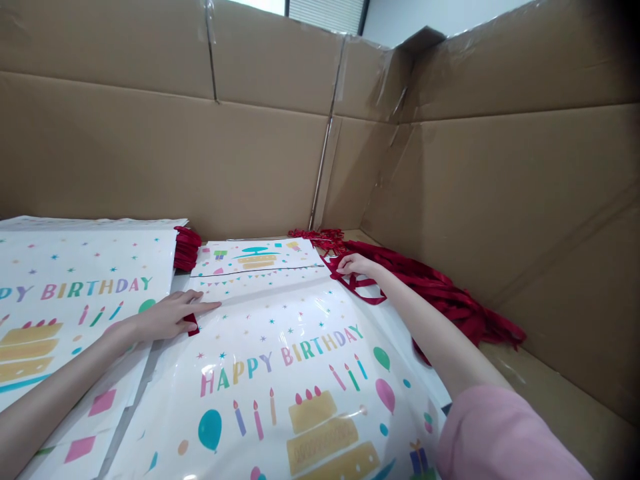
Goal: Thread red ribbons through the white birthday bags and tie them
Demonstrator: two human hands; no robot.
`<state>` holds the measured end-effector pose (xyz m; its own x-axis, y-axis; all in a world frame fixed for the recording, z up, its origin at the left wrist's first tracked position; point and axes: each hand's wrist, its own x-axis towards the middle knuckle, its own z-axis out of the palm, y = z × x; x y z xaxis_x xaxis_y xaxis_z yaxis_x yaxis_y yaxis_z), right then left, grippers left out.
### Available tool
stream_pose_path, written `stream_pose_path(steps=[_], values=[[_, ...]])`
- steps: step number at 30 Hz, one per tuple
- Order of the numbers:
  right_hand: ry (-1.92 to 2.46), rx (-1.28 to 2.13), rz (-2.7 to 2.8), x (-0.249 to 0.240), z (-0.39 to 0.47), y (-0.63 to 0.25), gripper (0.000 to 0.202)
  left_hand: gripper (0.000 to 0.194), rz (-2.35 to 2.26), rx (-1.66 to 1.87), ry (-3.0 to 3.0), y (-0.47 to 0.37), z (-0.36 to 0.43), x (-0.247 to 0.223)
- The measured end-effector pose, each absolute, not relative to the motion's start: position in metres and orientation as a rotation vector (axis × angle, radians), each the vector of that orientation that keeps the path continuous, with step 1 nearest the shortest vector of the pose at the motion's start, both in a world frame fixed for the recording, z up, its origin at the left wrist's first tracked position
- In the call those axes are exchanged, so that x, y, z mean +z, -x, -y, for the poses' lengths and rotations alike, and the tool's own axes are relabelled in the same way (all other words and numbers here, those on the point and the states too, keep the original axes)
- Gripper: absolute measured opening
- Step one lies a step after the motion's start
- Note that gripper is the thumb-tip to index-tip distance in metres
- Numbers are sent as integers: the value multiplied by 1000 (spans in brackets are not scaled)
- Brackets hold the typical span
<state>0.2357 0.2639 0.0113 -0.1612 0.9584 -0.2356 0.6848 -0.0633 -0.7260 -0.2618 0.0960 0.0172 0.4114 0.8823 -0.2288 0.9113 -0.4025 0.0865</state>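
A glossy white sheet (300,333) printed "HAPPY BIRTHDAY" with a cake, candles and balloons lies in front of me. Its far part has a fold or edge line, beyond which another printed strip (257,257) shows. My left hand (167,315) rests on the sheet's left edge, index finger stretched out. A short red ribbon end (193,325) shows beneath its fingers; whether they grip it is unclear. At the far right corner, my right hand (356,265) pinches a red ribbon (370,299), which loops below the fingers.
On the left lies a stack of similar printed sheets (85,260), with a bundle of red ribbons (187,248) at its edge. Many loose red ribbons (450,293) lie along the right side. Tall cardboard walls (260,160) enclose the back and right.
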Motion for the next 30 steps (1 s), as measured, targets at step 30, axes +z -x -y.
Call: stream_pose_path(steps=[30], values=[[1767,1142,1571,4,-259,-246,25,64,-1588,-191,-2461,257,-94,21]])
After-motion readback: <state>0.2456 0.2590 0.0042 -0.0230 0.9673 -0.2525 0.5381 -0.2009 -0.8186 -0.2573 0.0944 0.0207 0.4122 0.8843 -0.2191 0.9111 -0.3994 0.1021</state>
